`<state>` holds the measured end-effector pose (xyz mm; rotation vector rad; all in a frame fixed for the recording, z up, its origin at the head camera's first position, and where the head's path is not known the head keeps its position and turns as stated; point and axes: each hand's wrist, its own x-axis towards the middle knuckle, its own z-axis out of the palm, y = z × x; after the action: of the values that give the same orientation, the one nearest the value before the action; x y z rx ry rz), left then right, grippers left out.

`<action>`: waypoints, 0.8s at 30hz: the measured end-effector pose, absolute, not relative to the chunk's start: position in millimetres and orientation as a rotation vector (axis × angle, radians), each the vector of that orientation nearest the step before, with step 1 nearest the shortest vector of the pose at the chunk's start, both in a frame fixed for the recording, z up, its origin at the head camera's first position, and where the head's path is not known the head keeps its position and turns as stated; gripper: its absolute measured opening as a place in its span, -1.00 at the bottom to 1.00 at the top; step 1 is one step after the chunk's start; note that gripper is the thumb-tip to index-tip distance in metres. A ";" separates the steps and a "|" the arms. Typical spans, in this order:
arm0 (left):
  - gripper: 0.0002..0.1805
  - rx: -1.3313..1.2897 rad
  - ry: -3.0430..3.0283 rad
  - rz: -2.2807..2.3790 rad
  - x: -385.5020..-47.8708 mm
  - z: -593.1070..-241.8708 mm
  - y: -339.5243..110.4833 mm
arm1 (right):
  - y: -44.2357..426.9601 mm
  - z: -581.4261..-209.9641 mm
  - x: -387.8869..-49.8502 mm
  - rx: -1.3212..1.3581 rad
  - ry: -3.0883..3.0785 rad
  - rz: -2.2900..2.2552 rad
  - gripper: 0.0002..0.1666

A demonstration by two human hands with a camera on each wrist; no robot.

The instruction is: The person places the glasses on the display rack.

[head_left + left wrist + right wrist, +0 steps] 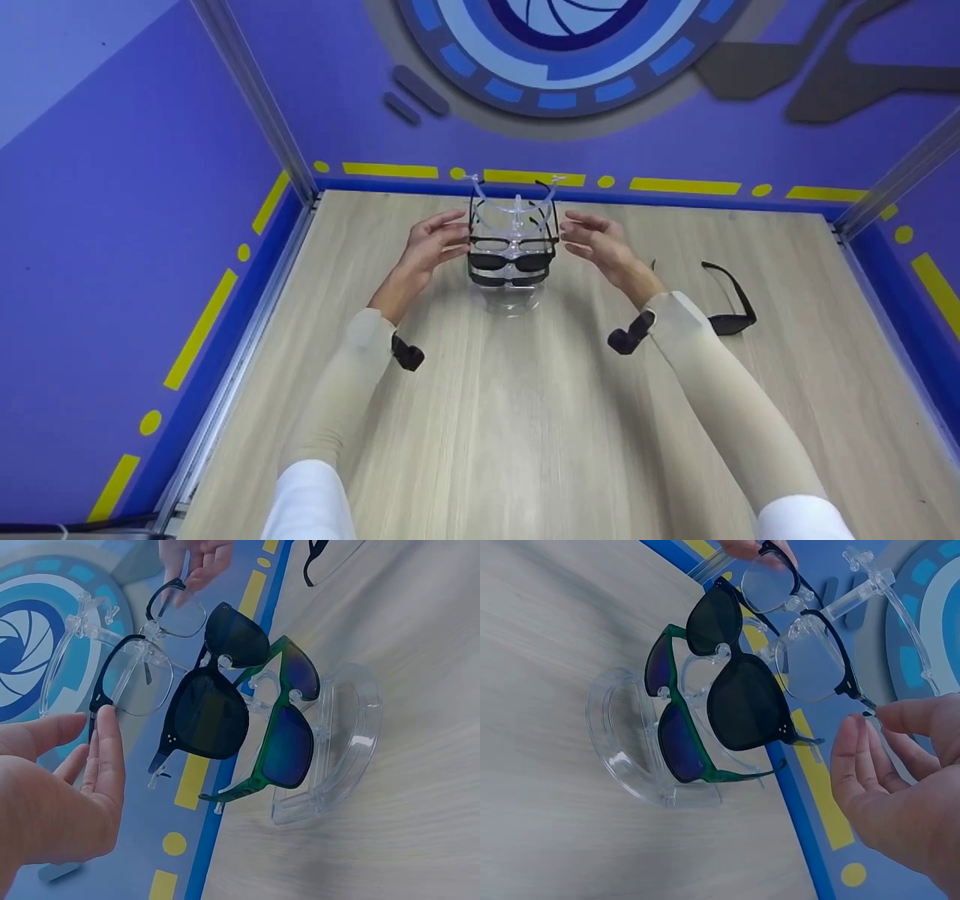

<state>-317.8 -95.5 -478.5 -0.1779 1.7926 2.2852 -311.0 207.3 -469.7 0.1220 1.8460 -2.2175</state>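
A clear plastic glasses stand [512,306] stands upright on the wooden table. Half-rimmed eyeglasses with black brows and clear lenses [116,666] sit on one of its upper tiers. At one side of them my left hand [426,246] pinches the temple near the hinge. On the opposite side my right hand [606,246] has thumb and fingertips at the other temple; a small gap shows between its fingers in the right wrist view. Below hang black sunglasses [746,701], then green-framed sunglasses [682,742] with bluish lenses. The stand's top arms rise above the eyeglasses.
Another pair of black sunglasses [732,325] lies on the table [555,435] by my right forearm, partly hidden by it. A purple wall [330,90] with yellow markings rises behind the stand, and side panels close off left and right.
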 end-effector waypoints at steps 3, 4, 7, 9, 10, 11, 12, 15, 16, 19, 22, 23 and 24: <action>-0.50 -0.188 1.807 2.286 -315.8 -480.0 -100.2 | 213.5 -470.0 -308.3 0.102 1.842 -2.207 -0.47; -0.51 -0.192 1.819 2.279 -314.7 -480.8 -102.0 | 216.2 -470.2 -307.2 0.095 1.851 -2.191 -0.48; -0.53 -0.206 1.848 2.251 -310.5 -483.6 -107.4 | 224.8 -471.3 -303.6 0.087 1.882 -2.142 -0.47; -0.53 -0.210 1.867 2.232 -307.7 -485.9 -111.6 | 230.5 -471.8 -300.9 0.066 1.904 -2.104 -0.45; -0.54 -0.217 1.873 2.225 -306.0 -487.3 -113.8 | 233.2 -472.2 -299.4 0.061 1.909 -2.092 -0.44; -0.54 -0.221 1.875 2.222 -304.4 -488.5 -115.9 | 235.5 -472.6 -297.9 0.052 1.915 -2.078 -0.43; -0.55 -0.226 1.876 2.218 -302.8 -489.7 -118.0 | 237.9 -473.0 -296.4 0.041 1.930 -2.057 -0.42; -0.57 -0.242 1.887 2.201 -297.5 -492.2 -123.7 | 244.7 -474.4 -291.6 0.016 1.988 -1.984 -0.39; -0.59 -0.249 1.893 2.192 -295.6 -492.7 -124.9 | 247.4 -475.2 -290.1 0.015 2.007 -1.959 -0.39; -0.59 -0.253 1.914 2.159 -290.4 -494.7 -128.7 | 254.5 -476.6 -285.0 0.016 2.065 -1.894 -0.41; -0.58 -0.252 1.934 2.123 -285.2 -497.7 -132.9 | 260.1 -476.3 -278.8 0.006 2.094 -1.850 -0.41; -0.58 -0.248 1.937 2.114 -283.3 -498.6 -134.0 | 261.7 -476.0 -276.4 0.000 2.097 -1.845 -0.41; -0.59 -0.247 1.936 2.107 -281.5 -499.6 -134.8 | 263.2 -475.9 -274.2 -0.008 2.099 -1.838 -0.41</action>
<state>-281.5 -134.8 -499.6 -0.2466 1.9364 2.1073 -274.2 263.2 -475.9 -0.0080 2.0985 -1.8380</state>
